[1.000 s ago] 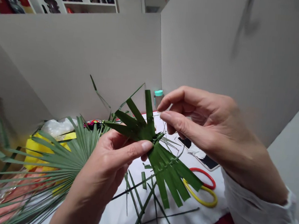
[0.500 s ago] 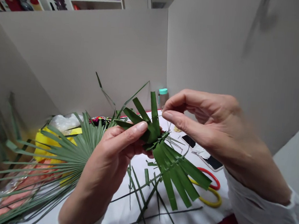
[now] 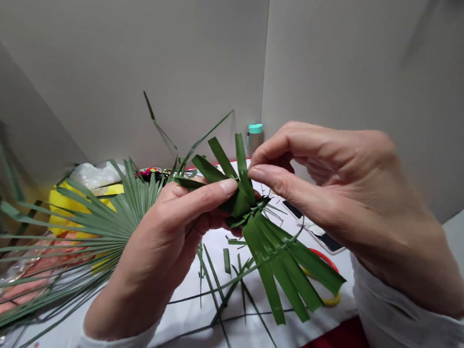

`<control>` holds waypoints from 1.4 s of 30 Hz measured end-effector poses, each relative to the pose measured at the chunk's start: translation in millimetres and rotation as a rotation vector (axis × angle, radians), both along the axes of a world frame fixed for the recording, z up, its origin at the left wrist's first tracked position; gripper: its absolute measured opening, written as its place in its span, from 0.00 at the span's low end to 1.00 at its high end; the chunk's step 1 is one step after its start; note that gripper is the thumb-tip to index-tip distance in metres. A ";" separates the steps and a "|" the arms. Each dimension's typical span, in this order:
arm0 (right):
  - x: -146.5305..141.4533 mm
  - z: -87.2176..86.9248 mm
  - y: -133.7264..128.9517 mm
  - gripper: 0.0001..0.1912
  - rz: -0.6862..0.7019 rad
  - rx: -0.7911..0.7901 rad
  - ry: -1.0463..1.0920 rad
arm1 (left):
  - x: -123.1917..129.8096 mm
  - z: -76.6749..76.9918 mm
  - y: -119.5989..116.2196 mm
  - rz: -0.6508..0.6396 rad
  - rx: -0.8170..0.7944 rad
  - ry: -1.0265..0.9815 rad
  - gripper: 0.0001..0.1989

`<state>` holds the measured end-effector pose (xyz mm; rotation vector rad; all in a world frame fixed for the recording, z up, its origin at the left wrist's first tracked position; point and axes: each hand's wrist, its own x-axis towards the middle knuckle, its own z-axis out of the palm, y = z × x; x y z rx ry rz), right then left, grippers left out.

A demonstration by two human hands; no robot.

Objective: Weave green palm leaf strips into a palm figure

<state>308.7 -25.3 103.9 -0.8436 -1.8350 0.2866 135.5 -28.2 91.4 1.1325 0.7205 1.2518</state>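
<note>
My left hand [image 3: 170, 228] is closed round a woven palm-leaf piece [image 3: 237, 202], its thumb pressing on the folded centre. Short green strips stick up from the top of this piece, and a fan of broader cut strips [image 3: 284, 270] spreads to the lower right. Beside the upright leaf strip [image 3: 240, 150], my right hand [image 3: 321, 173] makes a pinch with thumb and forefinger. The fingertips meet close to that strip's edge; whatever is between them is hidden. A thin curved strand of leaf runs across the fan below the right hand.
A large palm leaf [image 3: 117, 234] spreads at left over a yellow bag [image 3: 64, 211]. Leaf scraps [image 3: 224, 303] litter the white cloth [image 3: 257, 344]. Behind the fan lie red and yellow scissor handles [image 3: 331, 300]. A phone [image 3: 327, 242] and a teal-lidded bottle [image 3: 255, 138] stand farther back.
The camera view has tilted downward. My right hand's pinch has come nearer the upright strip, and the woven piece has shifted slightly right in the picture, covering more of the scissor handles.
</note>
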 end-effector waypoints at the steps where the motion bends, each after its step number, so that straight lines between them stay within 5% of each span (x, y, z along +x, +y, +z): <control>1: -0.2 0.6 0.7 0.05 0.022 -0.020 -0.002 | 0.3 1.0 0.1 0.011 0.015 0.016 0.15; 7: 7.8 1.4 -1.5 0.03 0.082 -0.087 0.000 | -4.0 -3.5 5.1 -0.025 0.032 0.029 0.14; 14: 9.3 2.4 -10.4 0.09 -0.069 -0.030 -0.096 | -7.9 -9.3 8.5 0.012 0.028 0.028 0.08; 29: 5.4 0.8 -4.3 0.05 0.044 -0.038 -0.052 | -7.1 -3.2 4.4 -0.151 0.088 0.034 0.11; 42: 0.6 0.0 -6.3 0.06 0.033 -0.086 -0.029 | -6.3 -0.5 3.4 -0.074 0.052 0.011 0.10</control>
